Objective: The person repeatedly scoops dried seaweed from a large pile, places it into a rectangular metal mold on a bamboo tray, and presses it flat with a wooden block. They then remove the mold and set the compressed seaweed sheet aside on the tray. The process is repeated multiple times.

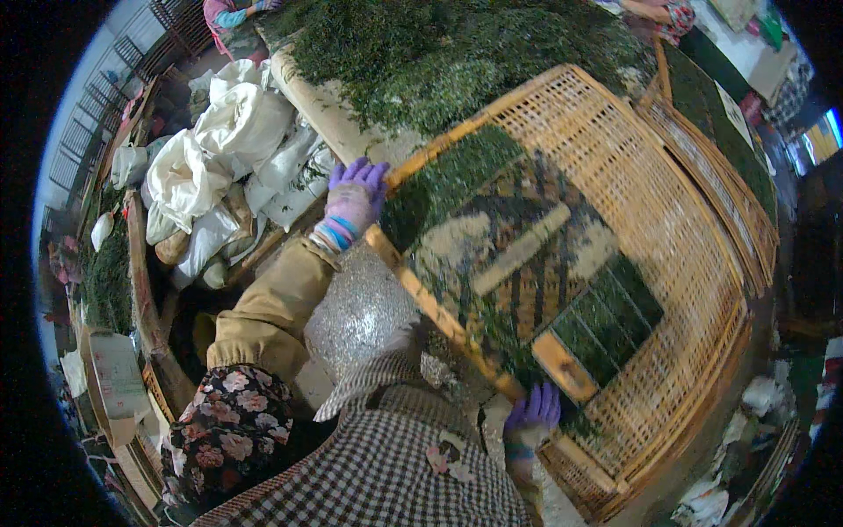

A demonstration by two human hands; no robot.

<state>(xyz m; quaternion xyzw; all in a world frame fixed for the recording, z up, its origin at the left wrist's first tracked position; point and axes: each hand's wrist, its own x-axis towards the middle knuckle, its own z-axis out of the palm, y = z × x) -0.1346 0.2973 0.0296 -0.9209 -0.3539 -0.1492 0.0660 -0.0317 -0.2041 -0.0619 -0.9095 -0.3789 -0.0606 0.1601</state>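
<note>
My left hand, in a purple glove, holds the left corner of a large woven bamboo screen with a wooden edge. At the screen's near edge my right hand, also purple-gloved, grips the rim, its palm partly hidden. Wet dark green plant matter, perhaps seaweed, covers part of the screen. Among it show a pale flat bar and a dark green rectangle with thin parallel lines. Beside that rectangle is a short wooden block. The screen is blurred and tilted.
A heap of green plant matter lies beyond the screen. White sacks fill a wooden-sided space at the left. More woven screens are stacked at the right. Two other people are at the heap's far side.
</note>
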